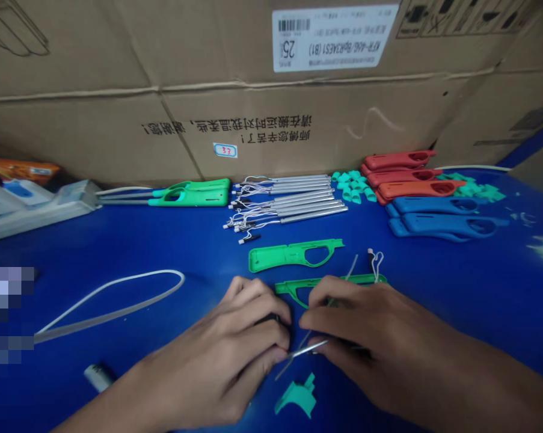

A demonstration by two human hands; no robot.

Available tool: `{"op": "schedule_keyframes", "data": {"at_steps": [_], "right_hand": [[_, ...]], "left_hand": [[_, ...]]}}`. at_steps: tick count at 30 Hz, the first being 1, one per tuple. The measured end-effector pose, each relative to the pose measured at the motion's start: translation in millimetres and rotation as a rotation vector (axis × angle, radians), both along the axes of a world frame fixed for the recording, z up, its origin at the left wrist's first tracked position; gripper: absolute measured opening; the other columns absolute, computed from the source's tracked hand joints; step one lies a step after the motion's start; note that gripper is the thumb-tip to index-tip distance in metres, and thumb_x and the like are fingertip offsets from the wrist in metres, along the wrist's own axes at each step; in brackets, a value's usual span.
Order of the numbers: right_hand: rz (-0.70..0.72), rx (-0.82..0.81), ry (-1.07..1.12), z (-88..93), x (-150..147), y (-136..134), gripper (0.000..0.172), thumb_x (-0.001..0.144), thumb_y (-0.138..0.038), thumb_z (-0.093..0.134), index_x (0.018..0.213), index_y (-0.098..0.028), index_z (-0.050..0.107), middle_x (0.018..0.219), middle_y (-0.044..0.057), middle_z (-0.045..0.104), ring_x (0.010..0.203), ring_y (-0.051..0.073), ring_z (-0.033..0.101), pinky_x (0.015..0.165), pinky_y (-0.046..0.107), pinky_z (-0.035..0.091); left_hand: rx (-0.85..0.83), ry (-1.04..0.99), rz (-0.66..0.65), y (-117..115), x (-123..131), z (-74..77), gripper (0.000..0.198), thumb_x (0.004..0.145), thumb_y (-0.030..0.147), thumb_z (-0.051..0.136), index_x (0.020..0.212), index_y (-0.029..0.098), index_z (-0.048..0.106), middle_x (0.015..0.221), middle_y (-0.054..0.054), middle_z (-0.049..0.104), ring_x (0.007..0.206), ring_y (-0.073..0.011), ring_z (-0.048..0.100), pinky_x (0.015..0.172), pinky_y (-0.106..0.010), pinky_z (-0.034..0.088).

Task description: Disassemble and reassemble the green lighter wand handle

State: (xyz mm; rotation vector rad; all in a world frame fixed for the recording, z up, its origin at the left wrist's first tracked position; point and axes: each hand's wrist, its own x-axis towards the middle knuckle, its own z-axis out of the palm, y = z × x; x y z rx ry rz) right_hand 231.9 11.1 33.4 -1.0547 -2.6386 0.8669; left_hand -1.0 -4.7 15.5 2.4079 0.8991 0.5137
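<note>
A thin metal piece (308, 348) is pinched by the left hand (244, 343). A clear tube (352, 267) is overlapped by the right hand (359, 319), whose curled fingers' grip cannot be made out. Beyond, a green handle half (284, 287) is partly covered.

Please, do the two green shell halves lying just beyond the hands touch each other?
Apart. The head view shows a strip of blue table between the upper half and the lower half.
</note>
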Motion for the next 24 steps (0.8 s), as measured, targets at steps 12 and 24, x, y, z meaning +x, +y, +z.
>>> {"op": "schedule_keyframes", "data": {"at_steps": [12,24], "right_hand": [[0.165,0.158,-0.131,-12.9,-12,-6,0.025,0.085,0.002,0.046,0.092,-0.018,0.059,0.094,0.003,0.06,0.068,0.016,0.056,0.058,0.031,0.038],[-0.081,-0.003,0.104,-2.9,-7,0,0.021,0.092,-0.01,0.046,0.101,-0.022,0.06,0.1,0.001,0.059,0.077,0.013,0.059,0.068,0.029,0.044]], "left_hand": [[-0.024,-0.449,0.303,6,2,-4.3,0.009,0.086,0.012,0.066,0.085,0.017,0.073,0.078,-0.004,0.075,0.071,-0.0161,0.067,0.071,-0.031,0.052],[-0.398,-0.563,0.51,10,0,9.3,0.019,0.085,0.035,0.071,0.087,0.017,0.076,0.073,-0.005,0.076,0.069,-0.017,0.072,0.065,-0.025,0.06]]}}
